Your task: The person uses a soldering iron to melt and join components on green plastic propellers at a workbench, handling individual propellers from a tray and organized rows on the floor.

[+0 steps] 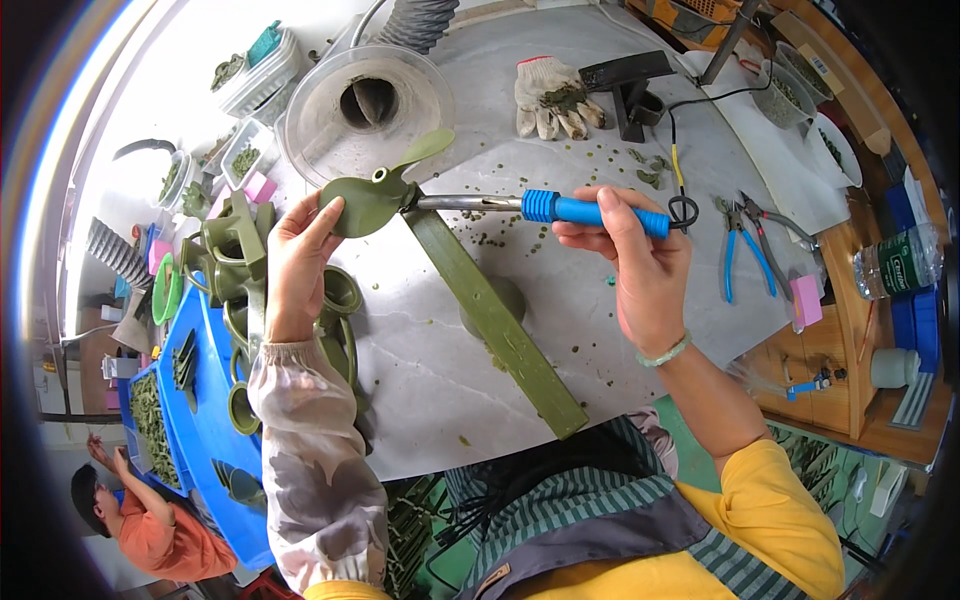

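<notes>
My left hand point(300, 255) is closed on an olive-green two-bladed piece point(362, 208), like a small propeller, gripping one blade with its hub pointing right. My right hand point(640, 260) grips the blue handle of a corded heating tool point(585, 212), like a soldering iron, whose metal shaft reaches left to the piece's hub; whether the tip touches cannot be told. Below them a long green bar point(500, 330) lies slanting across a round support on the grey tabletop point(700, 320). Beside my left forearm stand several larger green ring-shaped parts point(236, 245), partly hidden by it.
A plastic bowl with hose point(310, 110), a stained glove point(545, 95), a black stand point(635, 105) and pliers point(740, 250) surround the workspace. Blue trays point(210, 380) sit left. A co-worker in orange point(150, 540) is at lower left. A bottle point(895, 262) lies right.
</notes>
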`<act>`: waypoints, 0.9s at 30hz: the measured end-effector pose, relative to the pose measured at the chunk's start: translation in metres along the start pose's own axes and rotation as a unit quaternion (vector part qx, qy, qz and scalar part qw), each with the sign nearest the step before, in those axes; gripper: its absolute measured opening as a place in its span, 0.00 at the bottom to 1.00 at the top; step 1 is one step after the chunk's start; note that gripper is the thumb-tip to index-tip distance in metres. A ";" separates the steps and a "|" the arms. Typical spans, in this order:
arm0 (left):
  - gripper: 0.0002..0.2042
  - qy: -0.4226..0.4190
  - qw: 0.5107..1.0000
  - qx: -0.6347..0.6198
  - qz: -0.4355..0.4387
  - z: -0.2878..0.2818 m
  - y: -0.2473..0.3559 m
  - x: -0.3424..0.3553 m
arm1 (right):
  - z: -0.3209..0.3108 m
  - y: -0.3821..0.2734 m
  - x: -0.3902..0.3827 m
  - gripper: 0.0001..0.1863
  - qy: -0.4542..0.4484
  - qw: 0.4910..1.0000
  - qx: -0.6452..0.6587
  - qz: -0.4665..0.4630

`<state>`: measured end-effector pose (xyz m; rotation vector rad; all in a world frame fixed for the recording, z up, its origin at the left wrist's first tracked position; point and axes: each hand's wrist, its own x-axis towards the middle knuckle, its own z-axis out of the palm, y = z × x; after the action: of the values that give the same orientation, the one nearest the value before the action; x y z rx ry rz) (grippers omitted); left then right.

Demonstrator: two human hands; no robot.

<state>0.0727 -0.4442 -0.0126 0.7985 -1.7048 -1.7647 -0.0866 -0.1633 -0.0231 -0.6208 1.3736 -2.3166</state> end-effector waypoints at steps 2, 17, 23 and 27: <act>0.14 0.000 1.000 0.000 0.000 0.000 -0.002 0.000 | 0.000 0.001 0.002 0.14 -0.002 1.000 -0.012 0.006; 0.13 0.003 1.000 0.003 -0.001 0.000 -0.002 0.000 | -0.002 0.005 0.004 0.14 0.006 1.000 0.002 -0.014; 0.13 0.003 1.000 0.000 -0.001 0.001 -0.002 0.000 | -0.003 0.004 0.000 0.13 0.001 1.000 -0.012 -0.006; 0.13 -0.001 1.000 -0.003 0.002 0.001 -0.002 0.000 | -0.001 0.002 -0.003 0.13 0.007 1.000 -0.002 -0.008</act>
<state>0.0716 -0.4435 -0.0145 0.7911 -1.7012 -1.7682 -0.0845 -0.1620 -0.0263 -0.6214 1.3850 -2.3348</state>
